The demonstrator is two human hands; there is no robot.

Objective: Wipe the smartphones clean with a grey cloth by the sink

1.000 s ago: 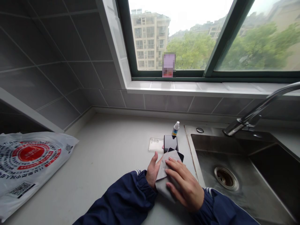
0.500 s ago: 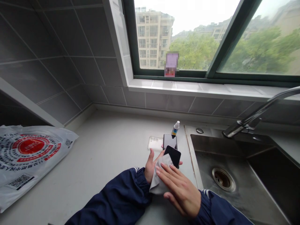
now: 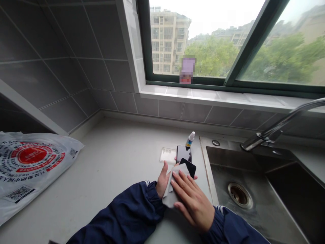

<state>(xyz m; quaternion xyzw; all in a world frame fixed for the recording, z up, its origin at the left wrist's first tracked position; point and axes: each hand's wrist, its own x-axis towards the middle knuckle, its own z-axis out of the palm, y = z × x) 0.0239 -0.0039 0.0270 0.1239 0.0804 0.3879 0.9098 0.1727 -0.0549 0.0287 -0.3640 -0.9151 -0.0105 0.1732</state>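
My left hand supports a black smartphone from below, its thumb raised at the side and fingertips showing at the phone's right edge. A light grey cloth with a zigzag edge covers the phone's lower part. My right hand lies over the cloth with fingers stretched out flat, pressing it against the phone. Just beyond, a second dark phone rests on the counter, partly hidden by the held one. A clear phone case lies to its left. Behind them stands a small white-capped spray bottle.
A white counter runs under the tiled wall and window. On the right is a steel sink with a tap. A white plastic bag with red and black print lies on the left.
My right hand and the cloth have slid up the phone a little, so less of the dark surface shows. The left hand has stayed nearly in place.
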